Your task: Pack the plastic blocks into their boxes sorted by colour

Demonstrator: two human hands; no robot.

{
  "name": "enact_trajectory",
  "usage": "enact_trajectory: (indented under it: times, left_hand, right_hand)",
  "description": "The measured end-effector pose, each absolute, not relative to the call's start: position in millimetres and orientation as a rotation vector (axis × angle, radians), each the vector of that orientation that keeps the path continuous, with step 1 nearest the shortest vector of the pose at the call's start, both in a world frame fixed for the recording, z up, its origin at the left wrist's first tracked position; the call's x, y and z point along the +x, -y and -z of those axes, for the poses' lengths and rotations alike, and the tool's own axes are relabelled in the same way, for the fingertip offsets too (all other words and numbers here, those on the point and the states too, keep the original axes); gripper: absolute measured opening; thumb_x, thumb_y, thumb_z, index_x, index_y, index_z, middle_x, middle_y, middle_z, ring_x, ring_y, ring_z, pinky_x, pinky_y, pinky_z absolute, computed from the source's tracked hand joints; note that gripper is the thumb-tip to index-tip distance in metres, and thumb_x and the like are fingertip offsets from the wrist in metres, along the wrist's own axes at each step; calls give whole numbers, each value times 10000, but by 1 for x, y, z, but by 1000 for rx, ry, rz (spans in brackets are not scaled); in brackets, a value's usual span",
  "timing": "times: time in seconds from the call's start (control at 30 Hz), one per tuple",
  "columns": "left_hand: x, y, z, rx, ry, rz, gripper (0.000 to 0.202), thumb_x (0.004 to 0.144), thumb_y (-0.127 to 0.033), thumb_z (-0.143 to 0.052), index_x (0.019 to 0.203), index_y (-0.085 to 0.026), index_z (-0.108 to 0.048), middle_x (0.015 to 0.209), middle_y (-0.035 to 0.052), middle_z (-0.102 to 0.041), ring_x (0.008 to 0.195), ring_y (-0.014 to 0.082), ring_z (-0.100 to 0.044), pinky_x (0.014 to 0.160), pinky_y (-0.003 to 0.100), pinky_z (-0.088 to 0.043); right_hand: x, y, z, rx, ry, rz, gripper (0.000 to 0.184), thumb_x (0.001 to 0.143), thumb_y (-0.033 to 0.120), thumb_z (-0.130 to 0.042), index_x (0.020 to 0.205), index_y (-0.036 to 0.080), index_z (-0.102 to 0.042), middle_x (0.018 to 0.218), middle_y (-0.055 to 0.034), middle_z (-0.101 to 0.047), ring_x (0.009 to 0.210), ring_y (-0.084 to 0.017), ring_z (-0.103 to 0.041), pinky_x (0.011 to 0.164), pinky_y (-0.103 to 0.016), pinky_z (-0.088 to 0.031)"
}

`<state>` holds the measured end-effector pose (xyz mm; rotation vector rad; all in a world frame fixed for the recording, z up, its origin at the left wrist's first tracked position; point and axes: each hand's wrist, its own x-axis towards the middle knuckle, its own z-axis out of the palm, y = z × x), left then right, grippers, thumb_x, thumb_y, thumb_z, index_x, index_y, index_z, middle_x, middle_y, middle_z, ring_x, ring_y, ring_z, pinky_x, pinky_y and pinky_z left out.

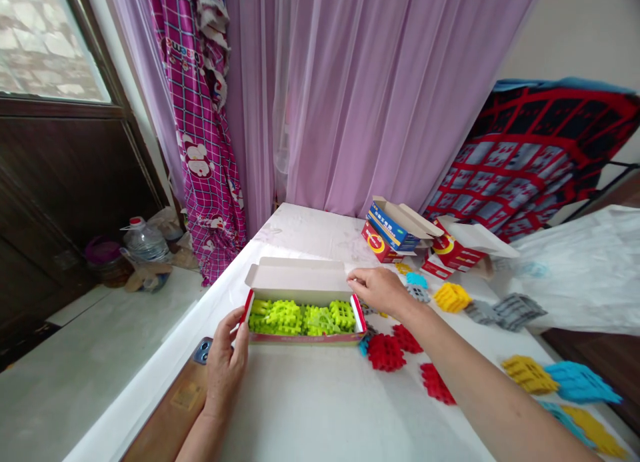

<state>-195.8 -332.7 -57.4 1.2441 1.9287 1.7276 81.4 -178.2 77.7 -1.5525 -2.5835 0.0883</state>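
Nearest you, a brown-backed phone [187, 397] lies on the white-covered table [295, 402], partly behind your left forearm. Your left hand [229, 363], thumb and fingers curved with a narrow gap, touches the left end of the open box [309, 340]; you cannot tell whether it grips. The box stands on the table between your hands, its long side toward you, filled with bright green lattice pieces [300, 317]. To the right lie red lattice pieces [386, 353], with yellow and blue ones farther right beyond your forearm. Your right hand [379, 291], fingers bent and drawn close together, is at the right end of the raised lid flap [303, 275]; whether it pinches the flap cannot be told. Beyond that hand sit a yellow piece [451, 297] and grey pieces [517, 311]. Farther back, a blue carton [393, 225] rests upon a red one, beside an open red carton [456, 247]. Lilac curtains [360, 102] hang behind the table.
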Motion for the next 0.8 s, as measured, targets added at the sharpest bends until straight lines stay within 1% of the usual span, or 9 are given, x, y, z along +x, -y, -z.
enact_trajectory:
  times: [0.1,0.17,0.27,0.37,0.43,0.57,0.8]
  left_hand:
    - [-196,333,58,1237,-1923,-1730,439,867,-541,-494,1139,-211,-596,1126,87,-676,1000,218,-655,840,340,-546]
    - [-196,333,59,1234,-1923,-1733,433,867,-539,-495,1141,-217,-594,1119,81,-679,985,214,-660,824,328,-549]
    - [-196,333,59,1232,-1926,-1733,434,861,-541,-502,1143,-223,-593,1103,73,-683,979,213,-661,816,321,-548]
    - [-196,332,57,1234,-1930,-1732,443,848,-550,-510,1131,-220,-596,1092,73,-683,986,217,-657,819,320,-544]
    - [-195,332,55,1233,-1938,-1732,446,842,-552,-512,1122,-217,-597,1077,72,-684,976,217,-656,814,319,-543]
    - [-195,332,52,1233,-1955,-1735,445,832,-558,-509,1095,-212,-600,1042,73,-686,948,216,-659,790,316,-545]
    - [-196,332,52,1243,-1967,-1729,445,834,-560,-507,1095,-211,-599,1041,75,-680,950,214,-654,788,318,-544]
  right_hand:
    - [94,182,-60,-1582,2447,-185,247,868,265,-547,1036,241,-726,978,-29,-758,886,-183,-679,727,-260,-435]
    - [97,186,-53,-1582,2371,-258,254,842,276,-591,1061,218,-706,1021,-43,-736,863,-176,-668,733,-262,-443]
    - [94,195,-51,-1509,2355,-284,231,793,269,-651,1013,220,-706,1045,-41,-696,881,-171,-644,750,-264,-440]
    - [84,203,-51,-1365,2488,-261,100,775,253,-678,858,234,-731,983,-24,-679,921,-174,-618,778,-267,-422]
    - [74,206,-50,-1256,2618,-252,56,767,267,-699,795,239,-739,940,-20,-675,923,-176,-603,777,-269,-413]
    - [51,205,-47,-1108,2862,-205,70,771,286,-709,807,251,-757,903,-28,-678,937,-190,-587,741,-270,-406]
    - [27,200,-54,-1063,3042,-41,120,823,290,-652,853,255,-763,904,-42,-706,918,-208,-607,688,-281,-410]
